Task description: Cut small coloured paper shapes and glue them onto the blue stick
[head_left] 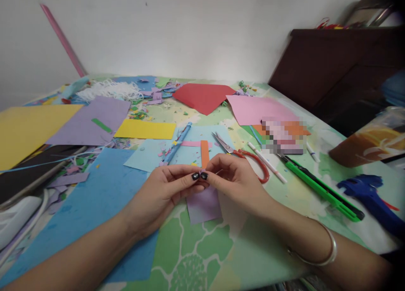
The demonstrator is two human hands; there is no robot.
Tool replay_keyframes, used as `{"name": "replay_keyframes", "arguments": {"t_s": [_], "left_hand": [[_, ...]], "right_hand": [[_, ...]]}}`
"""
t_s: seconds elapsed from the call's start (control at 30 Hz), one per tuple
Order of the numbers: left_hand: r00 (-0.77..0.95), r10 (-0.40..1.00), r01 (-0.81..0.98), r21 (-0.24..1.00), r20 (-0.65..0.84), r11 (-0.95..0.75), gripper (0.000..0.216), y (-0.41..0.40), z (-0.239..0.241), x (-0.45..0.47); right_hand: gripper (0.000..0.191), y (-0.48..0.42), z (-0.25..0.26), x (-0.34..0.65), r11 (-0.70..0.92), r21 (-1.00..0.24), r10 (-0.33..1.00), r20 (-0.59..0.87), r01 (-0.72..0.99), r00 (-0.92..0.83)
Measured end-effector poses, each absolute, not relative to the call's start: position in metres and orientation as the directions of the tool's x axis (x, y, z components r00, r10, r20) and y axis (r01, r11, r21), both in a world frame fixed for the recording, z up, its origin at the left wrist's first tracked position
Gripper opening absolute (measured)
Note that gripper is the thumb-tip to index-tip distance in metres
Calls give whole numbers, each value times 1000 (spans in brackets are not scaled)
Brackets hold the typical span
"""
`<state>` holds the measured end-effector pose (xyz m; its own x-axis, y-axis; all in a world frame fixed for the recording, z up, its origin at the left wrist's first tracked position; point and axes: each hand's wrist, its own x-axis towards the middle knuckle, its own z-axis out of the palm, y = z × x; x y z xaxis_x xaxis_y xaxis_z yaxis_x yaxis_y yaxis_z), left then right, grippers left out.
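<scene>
My left hand (169, 187) and my right hand (236, 179) meet over the middle of the table, thumb tips side by side. Both are closed in a pinch on a small piece of purple paper (203, 171), mostly hidden by the fingers. Below them shows a purple paper rectangle (205, 207); whether it joins the pinched piece I cannot tell. Just beyond the fingers lie an orange paper strip (205, 152) and a pink strip (192, 143) on light blue paper (142, 153). Scissors with red handles (264, 166) rest beside my right hand.
A blue pen (179, 143) lies behind the hands. To the right are a green box cutter (322, 191), a blue glue gun (376, 198) and a drink cup (370, 141). Blue paper (95, 210), a dark phone-like slab (34, 168) and a white power strip (19, 219) lie left.
</scene>
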<state>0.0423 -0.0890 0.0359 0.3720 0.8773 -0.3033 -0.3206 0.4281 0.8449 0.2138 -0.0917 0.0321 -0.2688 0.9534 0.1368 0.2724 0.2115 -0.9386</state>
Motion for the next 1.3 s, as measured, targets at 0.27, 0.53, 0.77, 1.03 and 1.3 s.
{"name": "replay_keyframes", "arguments": {"t_s": [0.27,0.53,0.77,1.03,1.3], "left_hand": [[407,862,-304,845,-302,440,13,-91,35,42],[354,880,-304,852,-315,427,9,-88,36,42],[377,876,-348,831,-301,435,12,-87,36,41],[395,875,-390,811,-280,436,15,-88,37,41],[405,848,-354,797,-342,490,10,-87,33,41]], "right_hand": [[7,-94,38,213,231,-884,960,137,406,-246],[8,-90,29,216,211,-945,941,127,251,-314],[7,-91,36,216,225,-915,956,140,336,-259],[7,-93,37,214,279,-869,952,197,409,-233],[9,-94,36,214,395,-802,916,307,449,-257]]}}
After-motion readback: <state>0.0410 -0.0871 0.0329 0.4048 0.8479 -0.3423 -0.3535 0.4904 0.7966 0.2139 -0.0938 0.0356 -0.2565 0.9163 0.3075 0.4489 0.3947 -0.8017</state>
